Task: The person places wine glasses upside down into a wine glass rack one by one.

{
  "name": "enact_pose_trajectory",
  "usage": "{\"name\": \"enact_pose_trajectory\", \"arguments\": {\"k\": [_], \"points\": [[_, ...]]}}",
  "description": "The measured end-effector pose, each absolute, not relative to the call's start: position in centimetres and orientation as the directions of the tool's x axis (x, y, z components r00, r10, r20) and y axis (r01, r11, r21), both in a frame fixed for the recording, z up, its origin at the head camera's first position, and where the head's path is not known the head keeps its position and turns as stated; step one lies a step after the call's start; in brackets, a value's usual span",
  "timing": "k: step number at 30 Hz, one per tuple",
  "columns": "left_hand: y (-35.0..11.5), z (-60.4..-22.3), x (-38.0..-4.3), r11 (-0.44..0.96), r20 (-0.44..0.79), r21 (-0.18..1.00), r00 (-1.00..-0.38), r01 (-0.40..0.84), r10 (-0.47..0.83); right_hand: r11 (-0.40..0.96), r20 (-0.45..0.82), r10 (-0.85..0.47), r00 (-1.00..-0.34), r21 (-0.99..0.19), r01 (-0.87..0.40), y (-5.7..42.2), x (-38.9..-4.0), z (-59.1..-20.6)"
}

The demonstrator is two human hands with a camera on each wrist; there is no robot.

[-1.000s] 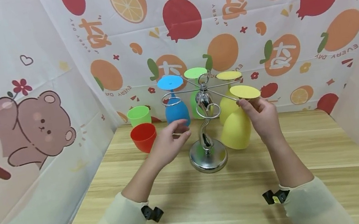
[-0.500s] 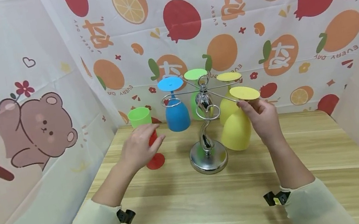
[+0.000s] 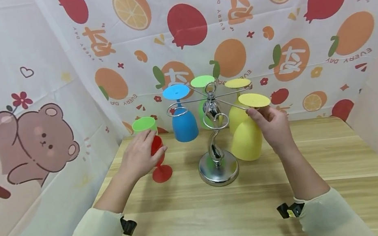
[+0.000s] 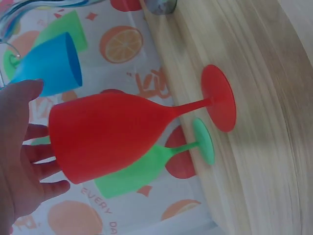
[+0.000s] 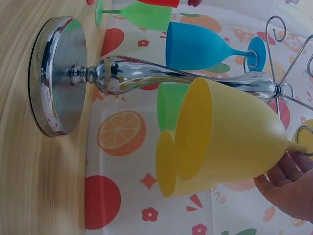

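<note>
My left hand is at the rim of a red goblet standing upright on the table. In the left wrist view its fingers reach behind the rim while the thumb stays apart from the cup. My right hand pinches the stem of an upside-down yellow goblet, just under its foot, at the end of a rack arm. The chrome goblet rack also carries a blue goblet, a green goblet and another yellow goblet, all hanging upside down.
Behind the red goblet stands an upright green goblet, partly hidden. One front ring of the rack holds no goblet. A printed cloth closes off the back of the wooden table.
My left hand has moved left, from beside the rack to the red goblet's rim. The right hand keeps its place at the yellow goblet. The head view has shifted slightly.
</note>
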State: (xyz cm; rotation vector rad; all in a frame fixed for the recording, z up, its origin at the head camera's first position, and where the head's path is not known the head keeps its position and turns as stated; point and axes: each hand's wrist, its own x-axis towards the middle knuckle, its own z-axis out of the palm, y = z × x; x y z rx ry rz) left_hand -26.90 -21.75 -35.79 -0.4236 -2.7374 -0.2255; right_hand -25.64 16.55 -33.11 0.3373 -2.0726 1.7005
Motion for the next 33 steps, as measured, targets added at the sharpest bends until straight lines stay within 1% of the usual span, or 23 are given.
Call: {"name": "enact_pose_trajectory", "arguments": {"k": [3, 6, 11, 21, 26, 33], "points": [[-21.8, -35.8, -27.5, 0.951, 0.33, 0.087, -0.91, 0.296, 0.252, 0.222, 0.474, 0.083, -0.877, -0.867, -0.447, 16.6, -25.7, -33.0], [-21.9, -36.0, -28.2, 0.954, 0.313, 0.083, -0.916, 0.288, 0.249, 0.228, 0.475, 0.086, -0.876, -0.865, -0.446, 16.6, -25.7, -32.9], [-22.1, -36.4, -29.2, 0.955, 0.326, 0.092, -0.915, 0.281, 0.237, 0.236, 0.479, 0.092, -0.873, -0.862, -0.448, 16.6, -25.9, -32.8], [-22.2, -37.5, -29.8, 0.959, 0.31, 0.11, -0.925, 0.263, 0.218, 0.254, 0.476, 0.094, -0.874, -0.861, -0.441, 16.6, -26.0, -32.6], [-22.1, -37.7, -29.9, 0.963, 0.321, 0.088, -0.922, 0.256, 0.216, 0.256, 0.472, 0.092, -0.877, -0.862, -0.437, 16.5, -25.9, -32.6], [-21.8, -37.9, -30.2, 0.973, 0.311, 0.028, -0.927, 0.23, 0.21, 0.254, 0.459, 0.086, -0.884, -0.869, -0.426, 16.6, -26.0, -32.8]]}}
